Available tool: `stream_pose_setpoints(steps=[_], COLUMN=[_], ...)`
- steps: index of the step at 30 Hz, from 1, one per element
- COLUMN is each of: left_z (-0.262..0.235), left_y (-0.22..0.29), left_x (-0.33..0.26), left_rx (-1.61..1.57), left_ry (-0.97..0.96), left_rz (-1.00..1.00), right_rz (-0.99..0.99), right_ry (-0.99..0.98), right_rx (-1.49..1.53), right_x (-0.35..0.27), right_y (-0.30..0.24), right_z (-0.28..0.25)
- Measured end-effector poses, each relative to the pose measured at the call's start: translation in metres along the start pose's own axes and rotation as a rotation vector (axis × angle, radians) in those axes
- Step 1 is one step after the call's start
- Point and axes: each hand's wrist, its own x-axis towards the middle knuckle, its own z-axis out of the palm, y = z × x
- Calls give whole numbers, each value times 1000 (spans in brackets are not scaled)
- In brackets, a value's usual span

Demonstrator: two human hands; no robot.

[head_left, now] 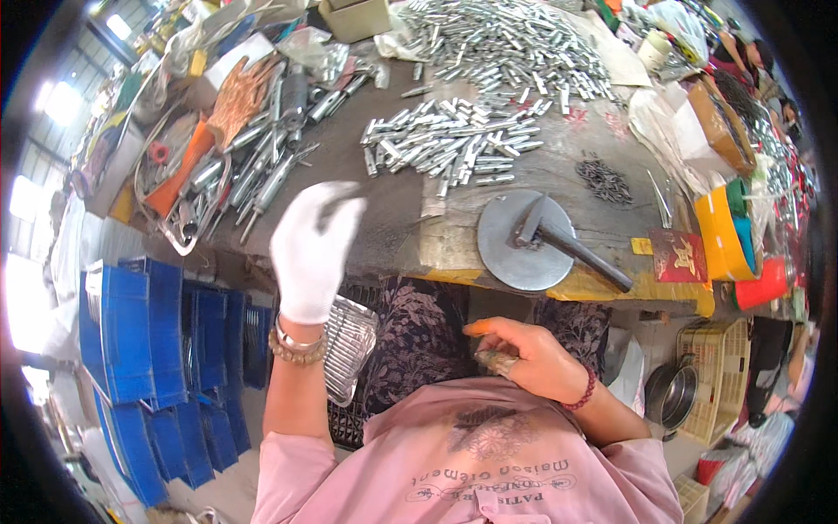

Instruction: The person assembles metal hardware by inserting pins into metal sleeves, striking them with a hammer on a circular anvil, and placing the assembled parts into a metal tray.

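Observation:
My left hand (310, 253), in a white glove, is raised over the near edge of the workbench, with a gap between its curved thumb and fingers; motion smears the fingertips, and nothing shows in them. My right hand (532, 360) is bare and rests near my lap with fingers bent around a small greyish thing I cannot make out. Beyond the hands lies a pile of short silver metal rods (449, 144). A hammer (580, 251) rests with its head on a round steel plate (502, 244). Small dark metal pins (602, 182) are heaped to its right.
A larger heap of silver rods (515, 44) fills the back. Long metal tools (271, 166) and an orange glove (237, 96) lie at left. Blue bins (131, 332) stand left below, beside a ribbed metal tray (352, 349). Tweezers (661, 199) and a yellow container (724, 231) are at right.

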Motion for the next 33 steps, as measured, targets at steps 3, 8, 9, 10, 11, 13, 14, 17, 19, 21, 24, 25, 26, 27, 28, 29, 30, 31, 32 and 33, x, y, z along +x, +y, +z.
stream_pose_setpoints(steps=[3, 8, 9, 10, 11, 13, 14, 17, 19, 21, 24, 25, 26, 27, 28, 29, 30, 31, 32, 33], left_z=[44, 106, 108, 110, 107, 94, 86, 69, 55, 56, 65, 68, 71, 74, 78, 86, 93, 91, 89, 91], left_y=[20, 0, -2, 0, 3, 16, 20, 20, 26, 29, 63, 68, 73, 83, 89, 84, 77, 76, 75, 69], left_x=[23, 28, 30, 32, 33, 34, 33, 24, 14, 9, 0, -3, -6, -9, -11, -13, -14, -19, -22, -26], left_rx=[-10, 271, 258, 237, 250, 232, 169, -276, -675, -933, -850, -745, -639, -575, -506, -428, -340, -358, -379, -374], left_ry=[-286, -162, -209, -263, -311, -325, -382, -304, -273, -264, -363, -405, -444, -461, -472, -497, -521, -542, -564, -586], left_rz=[-61, 329, 255, 186, 116, 39, -97, -464, -524, -528, -619, -597, -574, -523, -451, -300, -150, -189, -228, -255], right_rz=[-61, -64, -69, -66, -51, -233, -208, -206, -152, -151, 27, 57, 85, 63, 169, 277, 346, 330, 317, 309], right_ry=[19, 72, 86, 110, 147, 212, 255, 387, 710, 1025, 1050, 1054, 1058, 1051, 1006, 960, 916, 907, 900, 893], right_rx=[-2, -6, -18, -30, -29, -162, -172, -252, -485, -754, -899, -971, -1042, -1035, -1126, -1215, -1263, -1292, -1320, -1329], right_x=[-1, -15, -20, -25, -29, -40, -48, -59, -60, -52, -35, -23, -15, -9, -4, 0, 3, 6, 9, 7], right_y=[1, 1, -1, -2, -1, -1, -6, -17, -11, 8, 33, 39, 43, 43, 41, 40, 44, 41, 38, 37], right_z=[-1, -12, -17, -22, -26, -42, -53, -93, -131, -174, -229, -240, -245, -246, -247, -250, -256, -255, -251, -250])
